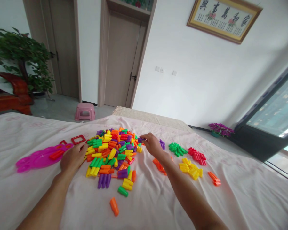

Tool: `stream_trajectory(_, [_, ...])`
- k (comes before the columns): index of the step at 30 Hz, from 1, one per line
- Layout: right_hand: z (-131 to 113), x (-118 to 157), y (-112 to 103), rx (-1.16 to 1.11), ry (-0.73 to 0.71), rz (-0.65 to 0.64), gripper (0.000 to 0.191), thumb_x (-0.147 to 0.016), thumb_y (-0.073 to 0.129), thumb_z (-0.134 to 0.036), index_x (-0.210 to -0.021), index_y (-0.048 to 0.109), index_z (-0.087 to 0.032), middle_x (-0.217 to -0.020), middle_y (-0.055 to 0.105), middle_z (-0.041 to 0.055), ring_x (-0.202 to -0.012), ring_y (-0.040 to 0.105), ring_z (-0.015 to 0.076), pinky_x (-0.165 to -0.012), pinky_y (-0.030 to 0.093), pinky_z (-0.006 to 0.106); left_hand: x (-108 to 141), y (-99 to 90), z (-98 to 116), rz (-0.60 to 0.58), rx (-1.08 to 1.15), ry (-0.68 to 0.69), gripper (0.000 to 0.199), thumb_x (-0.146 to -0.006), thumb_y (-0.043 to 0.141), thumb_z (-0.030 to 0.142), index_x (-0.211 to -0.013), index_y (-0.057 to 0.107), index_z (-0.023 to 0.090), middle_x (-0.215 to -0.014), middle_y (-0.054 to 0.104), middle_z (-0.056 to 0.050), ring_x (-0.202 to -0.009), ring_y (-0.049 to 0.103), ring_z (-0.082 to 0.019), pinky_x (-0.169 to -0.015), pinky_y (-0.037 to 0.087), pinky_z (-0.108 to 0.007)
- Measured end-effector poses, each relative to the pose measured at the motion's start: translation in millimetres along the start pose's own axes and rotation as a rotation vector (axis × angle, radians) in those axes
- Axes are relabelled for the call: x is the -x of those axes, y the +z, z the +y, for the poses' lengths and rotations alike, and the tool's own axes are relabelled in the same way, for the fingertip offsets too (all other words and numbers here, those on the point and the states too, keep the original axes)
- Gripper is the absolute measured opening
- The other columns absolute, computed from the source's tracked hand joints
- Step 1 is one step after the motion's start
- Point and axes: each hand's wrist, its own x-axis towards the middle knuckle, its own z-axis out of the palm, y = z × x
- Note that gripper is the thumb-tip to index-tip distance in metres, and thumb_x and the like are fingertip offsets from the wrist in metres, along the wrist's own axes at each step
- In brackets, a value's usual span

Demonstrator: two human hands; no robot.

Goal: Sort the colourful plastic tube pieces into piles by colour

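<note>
Purple block (140,140) sits in the nearly closed fingers of the right hand (152,144), right beside the block pile (112,150); the left hand (73,157) is at its left edge, finger opening and hold impossible to tell.

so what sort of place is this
Probably a room in a home: there's a framed calligraphy piece on the wall, a large potted plant by a carved wooden seat, and a panelled inner door.

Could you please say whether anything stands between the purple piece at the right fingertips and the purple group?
Only the right hand itself; nothing else visible stands between the purple piece and the purple group.
</note>
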Motion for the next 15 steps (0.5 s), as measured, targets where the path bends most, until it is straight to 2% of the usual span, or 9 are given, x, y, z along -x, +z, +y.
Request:
stream_trajectory(3, [37, -17, -12, 0.199, 0.248, -0.086, 0.031, -0.089, 0.057, -0.014, -0.117, 0.07, -0.019, -0.113, 0.071, 0.0084, -0.105, 0.064, 0.0191, -0.087, 0.044, 0.026, 0, 0.4, 0, 0.002, 0.005, 0.008, 0.057, -0.095, 0.028, 0.054, -0.118, 0.071, 0.024, -0.114, 0.074, -0.012, -0.099, 0.067, -0.031, -0.075, 0.046, -0.036])
stream_trajectory(5, [58, -23, -12, 0.268, 0.355, -0.126, 0.031, -0.086, 0.057, -0.012, -0.113, 0.072, -0.019, -0.112, 0.073, 0.0086, -0.104, 0.065, 0.0203, -0.083, 0.045, 0.026, 1, -0.1, 1, -0.001, 0.004, 0.015, 0.057, -0.095, 0.027, 0.055, -0.114, 0.072, 0.024, -0.111, 0.075, -0.012, -0.096, 0.067, -0.03, -0.071, 0.045, -0.035])
stream_trajectory(9, [86, -26, -1, 0.313, 0.418, -0.17, 0.029, -0.082, 0.058, -0.008, -0.102, 0.076, -0.02, -0.108, 0.074, 0.0096, -0.101, 0.068, 0.0213, -0.079, 0.046, 0.026, 2, -1.8, 3, -0.007, -0.008, 0.01, 0.057, -0.095, 0.026, 0.056, -0.109, 0.072, 0.025, -0.104, 0.076, -0.011, -0.09, 0.068, -0.028, -0.066, 0.042, -0.032])
stream_trajectory(15, [101, -25, 10, 0.36, 0.433, -0.184, 0.03, -0.081, 0.058, -0.006, -0.102, 0.077, -0.017, -0.115, 0.072, 0.0135, -0.107, 0.067, 0.0237, -0.085, 0.047, 0.028, 1, -1.0, 2, -0.01, -0.007, 0.008, 0.056, -0.095, 0.027, 0.056, -0.109, 0.071, 0.025, -0.106, 0.075, -0.011, -0.093, 0.068, -0.029, -0.067, 0.042, -0.033])
